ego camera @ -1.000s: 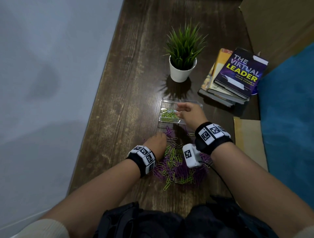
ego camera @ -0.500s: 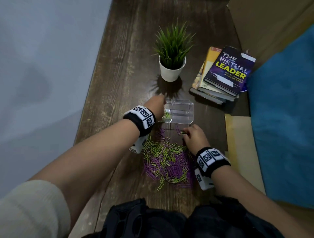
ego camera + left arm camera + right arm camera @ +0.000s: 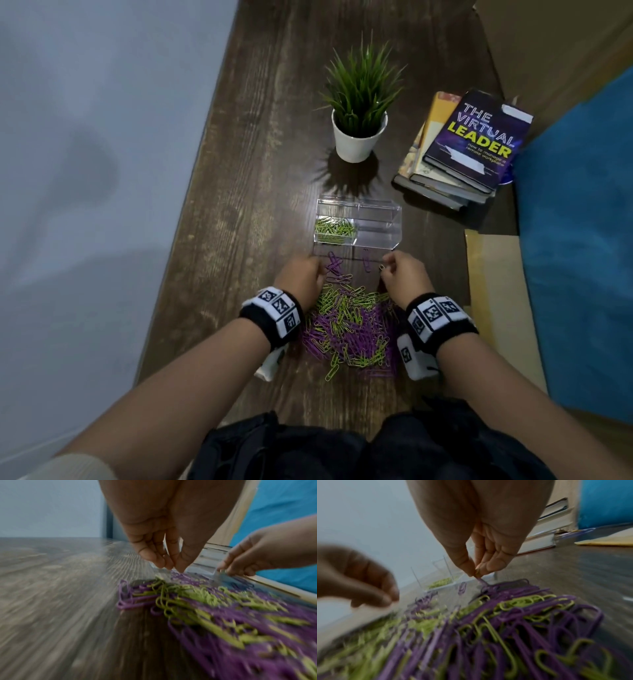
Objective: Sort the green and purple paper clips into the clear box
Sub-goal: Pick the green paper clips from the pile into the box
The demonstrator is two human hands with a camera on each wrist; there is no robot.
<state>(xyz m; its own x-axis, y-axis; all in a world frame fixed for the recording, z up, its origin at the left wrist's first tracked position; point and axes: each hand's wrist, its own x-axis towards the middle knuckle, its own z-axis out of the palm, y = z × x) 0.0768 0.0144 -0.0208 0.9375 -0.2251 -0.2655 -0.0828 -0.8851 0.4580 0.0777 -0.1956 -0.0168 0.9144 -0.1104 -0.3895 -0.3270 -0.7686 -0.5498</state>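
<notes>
A mixed pile of green and purple paper clips (image 3: 349,325) lies on the dark wooden table (image 3: 260,171), right in front of me. Behind it stands the clear box (image 3: 378,226); its left compartment holds green clips (image 3: 334,229), its right one looks empty. My left hand (image 3: 320,270) hovers at the pile's far left edge. Its fingers (image 3: 161,561) hang down close together, with no clip visible between them. My right hand (image 3: 383,269) is at the pile's far right edge, and its thumb and forefinger pinch a purple clip (image 3: 482,582).
A potted plant (image 3: 359,137) stands behind the box, and a stack of books (image 3: 469,147) lies at the back right. A tan board (image 3: 496,291) and blue cloth (image 3: 575,240) border the table on the right. A pale wall runs along the table's left edge.
My left hand has drawn back from the box's left compartment to the pile's far edge. My right hand stays at the pile's far right, pinching a purple clip.
</notes>
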